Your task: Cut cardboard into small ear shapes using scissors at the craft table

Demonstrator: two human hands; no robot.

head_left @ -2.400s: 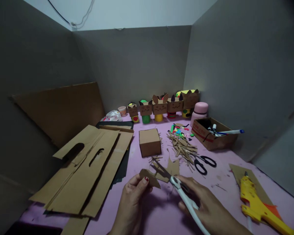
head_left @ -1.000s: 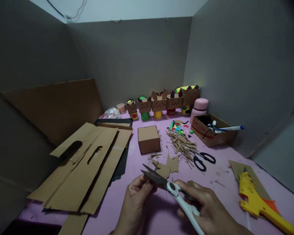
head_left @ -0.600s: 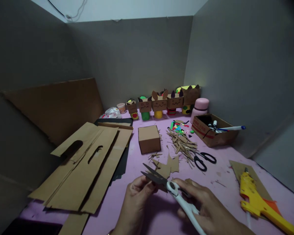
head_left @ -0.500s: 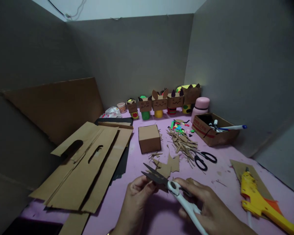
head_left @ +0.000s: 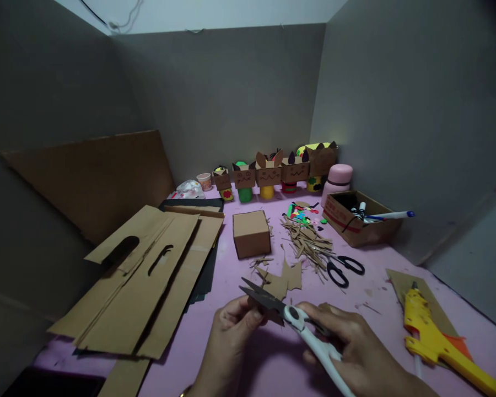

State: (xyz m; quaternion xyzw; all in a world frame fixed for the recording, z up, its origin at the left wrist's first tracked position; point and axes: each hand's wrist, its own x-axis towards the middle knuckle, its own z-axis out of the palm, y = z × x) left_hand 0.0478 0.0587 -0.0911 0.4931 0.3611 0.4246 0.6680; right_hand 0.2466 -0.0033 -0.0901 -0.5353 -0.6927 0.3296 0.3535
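White-handled scissors point(head_left: 303, 325) are in my right hand point(head_left: 351, 342), its fingers wrapped round the handles. Their dark blades point up and left, parted slightly at the tips. My left hand point(head_left: 233, 336) pinches a small dark brown piece of cardboard point(head_left: 276, 316), mostly hidden behind the blades and fingers. The blades lie across this piece, close to my left fingertips. Just beyond them, cut cardboard scraps point(head_left: 287, 278) rest on the pink tabletop point(head_left: 273, 369). A closed cardboard box point(head_left: 251, 234) sits farther back.
Flattened cardboard point(head_left: 136, 286) covers the left side. Black-handled scissors point(head_left: 343, 270) lie beside thin cardboard strips point(head_left: 306, 240). At right are a yellow glue gun point(head_left: 430, 336) and an open box point(head_left: 351, 229) with pens. Cardboard animal figures point(head_left: 268, 173) and a pink bottle point(head_left: 338, 182) stand behind.
The scissor blades have drawn slightly closer together over the small cardboard piece. Both hands stay almost in place.
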